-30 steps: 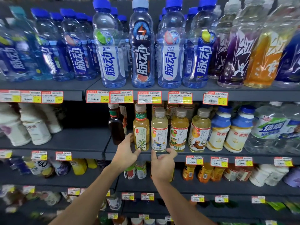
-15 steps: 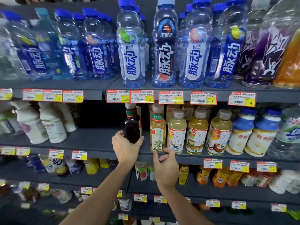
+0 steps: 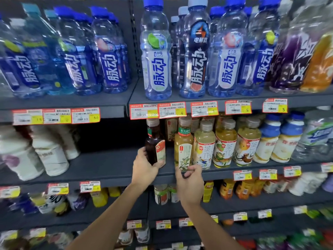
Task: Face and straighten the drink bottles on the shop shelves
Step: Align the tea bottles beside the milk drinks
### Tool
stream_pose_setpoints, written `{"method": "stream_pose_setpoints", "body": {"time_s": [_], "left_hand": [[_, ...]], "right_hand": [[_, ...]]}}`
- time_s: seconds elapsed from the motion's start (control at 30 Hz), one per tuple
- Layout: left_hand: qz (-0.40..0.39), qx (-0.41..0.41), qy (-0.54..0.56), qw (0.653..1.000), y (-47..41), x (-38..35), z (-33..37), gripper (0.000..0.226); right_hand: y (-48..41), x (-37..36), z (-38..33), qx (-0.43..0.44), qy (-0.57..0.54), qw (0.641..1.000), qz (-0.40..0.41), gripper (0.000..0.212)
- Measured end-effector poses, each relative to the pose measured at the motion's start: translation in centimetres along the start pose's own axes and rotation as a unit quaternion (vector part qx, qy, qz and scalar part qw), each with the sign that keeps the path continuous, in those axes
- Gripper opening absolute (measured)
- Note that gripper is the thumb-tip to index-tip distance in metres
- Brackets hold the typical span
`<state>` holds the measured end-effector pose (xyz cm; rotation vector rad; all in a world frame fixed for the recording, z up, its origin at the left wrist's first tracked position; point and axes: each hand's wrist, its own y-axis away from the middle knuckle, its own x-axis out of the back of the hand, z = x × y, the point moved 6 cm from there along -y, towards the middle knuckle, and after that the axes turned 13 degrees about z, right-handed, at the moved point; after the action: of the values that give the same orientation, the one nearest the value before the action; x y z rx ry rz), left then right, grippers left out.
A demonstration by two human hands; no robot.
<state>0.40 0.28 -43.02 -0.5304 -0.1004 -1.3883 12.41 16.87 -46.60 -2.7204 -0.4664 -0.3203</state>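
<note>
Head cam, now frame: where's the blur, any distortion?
Head view: centre fairly sharp, dark bottle in left hand crisp enough; right hand slightly motion-blurred; white bottles at left and lower shelves smeared; wide-angle leans the top-shelf blue bottles outward; lighting flat, faint sheen on plastic.

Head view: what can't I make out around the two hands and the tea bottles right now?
All in the head view:
Dark tea bottle: label turned sideways; base hidden by the gripping left hand.
Right hand: blurred; grip on the green-collared tea bottle unclear.
Price tags: print too small.
Orange bottle: cut off by right edge.
</note>
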Motion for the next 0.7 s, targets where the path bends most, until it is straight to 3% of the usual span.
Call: {"method": "stream_pose_setpoints", "body": {"time_s": [0.1,0.2,0.3,0.4,0.47,0.6,0.7], "left_hand": [[-0.092,-0.013,-0.028,0.995,-0.6,0.2,0.1,0.068],[-0.144,-0.007,-0.017,0.989,-0.2,-0.3,0.6,0.08],[-0.061,0.0,-0.023,0.998,0.6,-0.7,1.0,0.095],[0.035,0.014,-0.001,0.999,1.0,-0.6,1.1,0.091],[0.039,0.028,0.011,0.999,1.1,-0.6,0.6,0.088],[-0.025,0.021,-0.014,0.999,1.0,-0.3,0.3,0.078],[-0.013,0.005,-0.019,1.0,0.9,0.1,0.2,0.083]], "right_hand": [[0.0,0.0,-0.2,0.002,0.008,1.0,-0.007,0.036],[-0.1,0.0,-0.2,0.006,0.015,1.0,-0.023,0.035],[-0.3,0.0,-0.1,0.004,0.018,0.999,-0.037,0.034],[-0.5,-0.1,0.0,0.002,0.027,0.998,-0.049,0.034],[-0.5,-0.2,0.1,-0.001,0.03,0.998,-0.056,0.034],[-0.5,-0.1,0.0,0.01,0.03,0.998,-0.059,0.032],[-0.4,0.0,-0.3,0.02,0.024,0.998,-0.059,0.032]]}}
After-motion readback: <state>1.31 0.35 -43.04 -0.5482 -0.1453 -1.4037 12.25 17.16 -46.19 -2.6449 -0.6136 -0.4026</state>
